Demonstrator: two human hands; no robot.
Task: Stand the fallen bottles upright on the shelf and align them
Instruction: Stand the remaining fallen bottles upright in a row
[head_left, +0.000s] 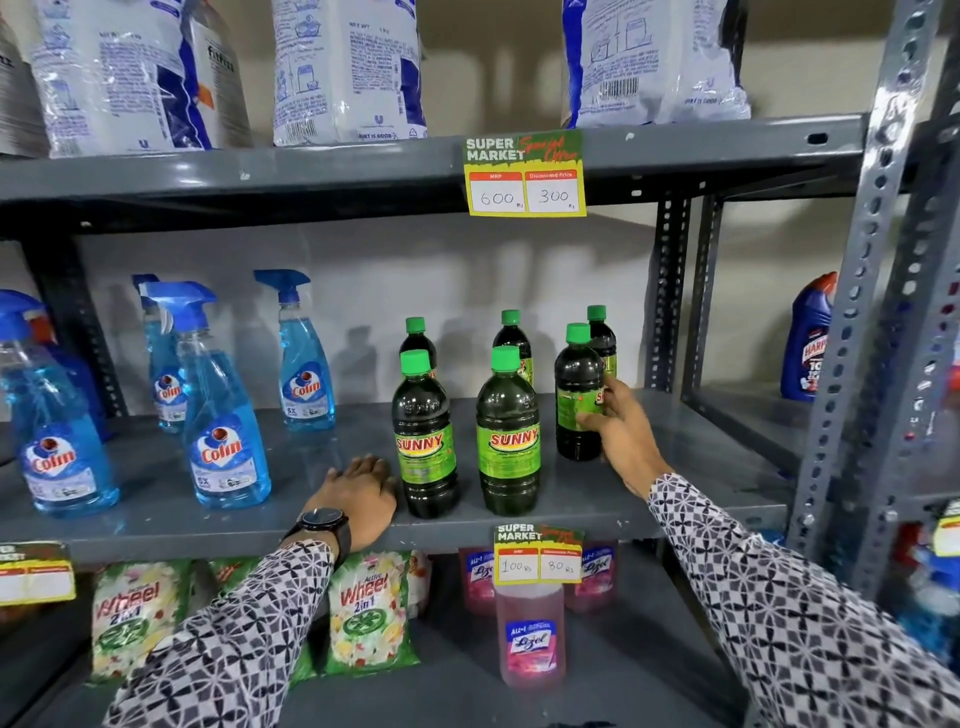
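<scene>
Light is even and fairly bright, falling from above and in front of the grey shelf (208, 525). Soft grey shadows of the green-capped bottles (508, 436) fall on the pale wall (363, 270) behind that shelf, shifted a little left of each bottle. White glare spots sit on the bottle shoulders and on the glossy white bags (348, 67) above the shelf. The shelf's middle is sharp and its labels readable. Toward the frame edges the wide lens bends the metal upright (862, 291) right of the shelf, and the packets (366, 613) below the shelf look dimmer and softly blurred.
</scene>
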